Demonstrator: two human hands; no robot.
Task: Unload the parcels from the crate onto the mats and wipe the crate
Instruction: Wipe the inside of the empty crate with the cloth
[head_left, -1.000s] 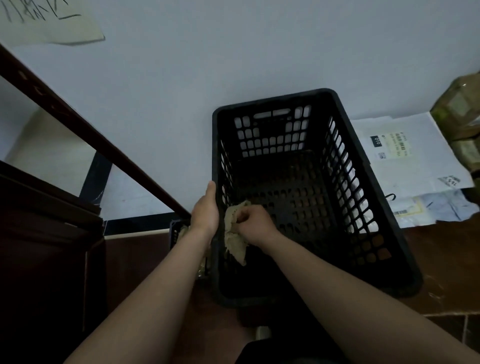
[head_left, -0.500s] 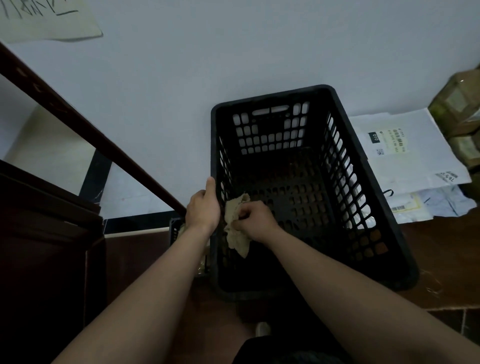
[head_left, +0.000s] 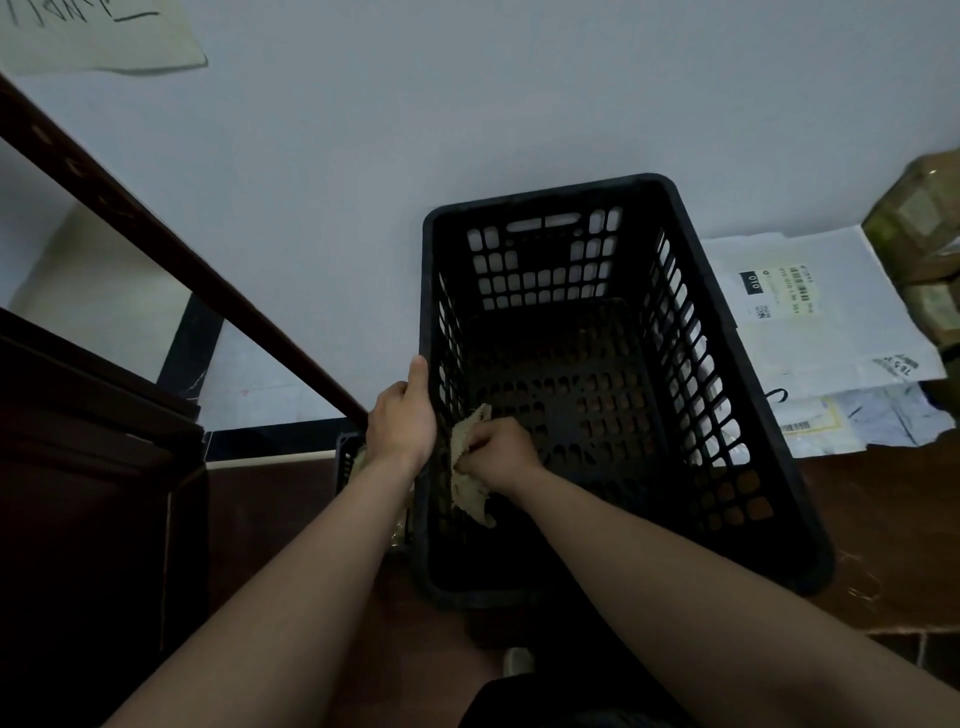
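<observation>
The black perforated plastic crate (head_left: 550, 196) stands by the white wall (head_left: 467, 104). The left hand (head_left: 402, 422) grips its left rim. Inside, the right hand (head_left: 501, 452) clutches a crumpled beige cloth (head_left: 467, 501) against the left wall. White flat mailer parcels (head_left: 810, 343) lie just beside its right side.

Floor (head_left: 883, 519) in front of you: dark reddish-brown tile, grout lines at lower right. Black crate (head_left: 545, 197) stands on it, centre frame. White mailer parcels (head_left: 810, 338) lie flat and overlapping just right of it. Taped cardboard boxes (head_left: 919, 228) at far right edge.
</observation>
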